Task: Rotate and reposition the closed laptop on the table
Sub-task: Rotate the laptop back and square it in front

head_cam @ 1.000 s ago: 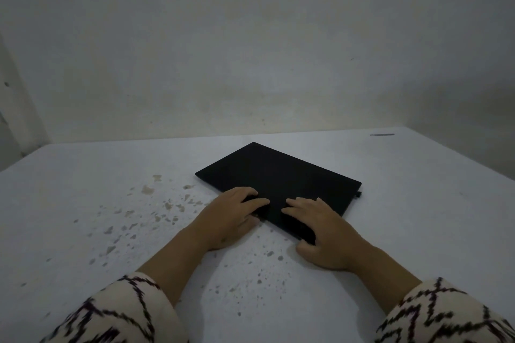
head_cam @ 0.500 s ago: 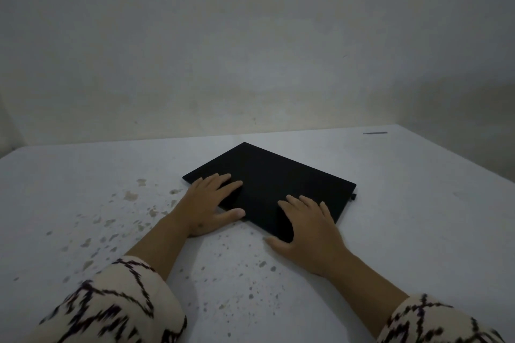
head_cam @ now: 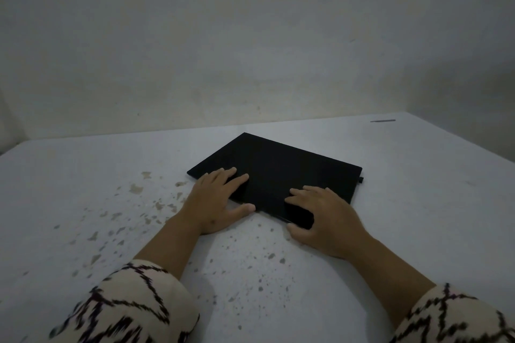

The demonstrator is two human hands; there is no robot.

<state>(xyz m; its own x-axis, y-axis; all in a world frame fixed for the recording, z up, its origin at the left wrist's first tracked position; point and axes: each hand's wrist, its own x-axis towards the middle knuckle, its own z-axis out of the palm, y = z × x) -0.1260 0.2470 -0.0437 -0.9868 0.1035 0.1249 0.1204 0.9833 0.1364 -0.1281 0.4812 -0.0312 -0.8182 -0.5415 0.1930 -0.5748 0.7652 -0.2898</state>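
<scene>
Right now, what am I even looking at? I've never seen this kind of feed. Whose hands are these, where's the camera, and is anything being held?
There is no machine here. A person wears one wide-angle camera on the head, which looks forward and down, so you see their own arms in patterned sleeves. On the speckled white table lies a closed black laptop, turned at an angle to the person. The left hand rests flat on its near left part, fingers on the lid and thumb at the near edge. The right hand presses on the near corner, thumb down beside the edge. Nothing is lifted; both hands lie open on the laptop. A small dark mark sits at the table's far right.
</scene>
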